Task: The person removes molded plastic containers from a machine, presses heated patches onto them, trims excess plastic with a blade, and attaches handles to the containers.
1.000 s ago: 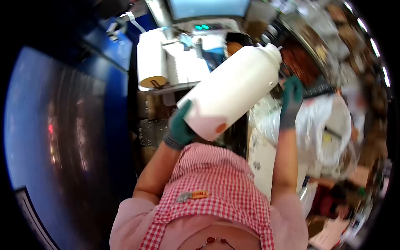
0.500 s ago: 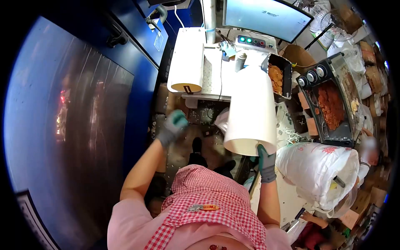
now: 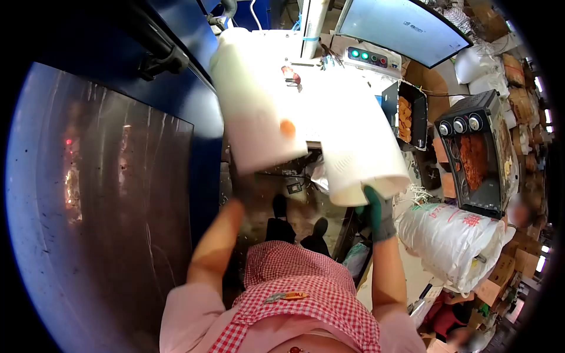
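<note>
My right hand (image 3: pixel 379 216), in a green and grey glove, grips the open rim of a white cylindrical container (image 3: pixel 362 147), thumb inside. This container slants over the white bench (image 3: pixel 312 103). To its left, a second white container (image 3: pixel 253 112) with an orange spot hangs tilted, its lower end blurred. My left hand (image 3: pixel 243 187) is a dark smear just under that end; its fingers and any hold cannot be made out.
A control box with green lights (image 3: pixel 374 59) sits below a monitor (image 3: pixel 406 29). Right of the bench are a black bin (image 3: pixel 419 112), an oven-like box (image 3: pixel 485 153) and a white sack (image 3: pixel 450 241). A large blue machine (image 3: pixel 203 153) stands left. Another person (image 3: pixel 444 320) is at lower right.
The container with the orange spot now shows above my left hand, where a white roll-like object showed on the bench. My right hand keeps its grip on the other container. The view has shifted.
</note>
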`<state>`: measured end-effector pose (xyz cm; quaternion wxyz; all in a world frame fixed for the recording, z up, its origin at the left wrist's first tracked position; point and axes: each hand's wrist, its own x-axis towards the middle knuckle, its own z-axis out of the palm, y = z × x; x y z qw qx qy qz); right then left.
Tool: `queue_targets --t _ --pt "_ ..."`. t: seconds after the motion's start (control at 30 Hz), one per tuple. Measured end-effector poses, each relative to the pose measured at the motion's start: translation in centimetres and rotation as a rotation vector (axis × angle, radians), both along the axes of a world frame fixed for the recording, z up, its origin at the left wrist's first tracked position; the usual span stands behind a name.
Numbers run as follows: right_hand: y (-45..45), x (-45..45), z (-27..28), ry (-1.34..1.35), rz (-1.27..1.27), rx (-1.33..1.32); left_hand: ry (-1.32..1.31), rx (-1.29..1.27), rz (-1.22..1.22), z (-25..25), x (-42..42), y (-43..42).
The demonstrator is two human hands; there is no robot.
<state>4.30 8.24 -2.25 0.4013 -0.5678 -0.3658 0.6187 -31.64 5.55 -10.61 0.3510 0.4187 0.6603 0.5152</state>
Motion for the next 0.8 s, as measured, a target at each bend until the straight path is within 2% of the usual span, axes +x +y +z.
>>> queue_targets --t 0.07,0.1,0.13,0.2,0.23,0.3,0.37,0.43,0.47,0.5,0.53,0.57,0.63,0.7,0.73,0.8 --pt "5.4 -5.2 0.2 0.018 0.149 0.083 0.307 0.120 -0.008 6.5 4.3 -9.5" --pt "7.3 -7.3 0.7 0.015 0.210 0.105 0.309 0.117 -0.008 6.5 4.7 -13.1" --pt "9.3 -9.3 -1.2 0.021 0.220 0.127 0.234 -0.115 0.029 6.1 4.8 -16.3" --pt "12.8 -13.5 -5.4 -0.033 0.222 0.143 0.162 -0.338 0.068 4.2 4.6 -19.9" --pt "14.0 -15.0 -6.9 -0.096 0.215 0.126 0.434 -0.214 0.025 2.9 4.5 -21.2" --pt "15.2 -16.2 -10.8 -0.356 0.259 0.301 0.710 -0.080 -0.014 1.8 4.5 -23.4" --pt "15.9 -17.2 -14.3 -0.545 0.266 0.399 0.535 -0.224 0.011 1.5 5.3 -26.0" --pt "14.8 -16.9 -15.8 -1.003 0.329 0.486 0.549 -0.235 -0.004 -1.4 5.0 -27.5" --pt "14.0 -17.0 -13.2 -1.011 0.420 0.380 0.413 -0.299 -0.015 -2.4 4.6 -27.5" --pt "13.8 -16.9 -14.0 -1.014 0.420 0.374 0.277 -0.360 -0.026 -3.2 4.3 -27.7" --pt "13.7 -16.7 -15.0 -1.043 0.399 0.376 0.274 -0.362 -0.029 -3.8 4.4 -28.2" --pt "13.5 -16.6 -15.5 -1.071 0.380 0.377 0.217 -0.318 -0.012 -1.9 4.8 -27.0" --pt "13.3 -16.9 -14.4 -1.080 0.395 0.392 0.160 -0.279 0.009 -2.0 4.9 -26.9" --pt "13.2 -17.3 -13.6 -1.267 0.536 0.270 0.162 -0.375 -0.058 -3.5 4.2 -27.2" --pt "13.0 -17.5 -13.3 -1.252 0.515 0.275 0.164 -0.406 -0.083 -4.1 3.9 -27.6" --pt "12.7 -17.6 -12.7 -1.264 0.517 0.283 0.342 -0.328 -0.084 -1.0 4.1 -26.3"
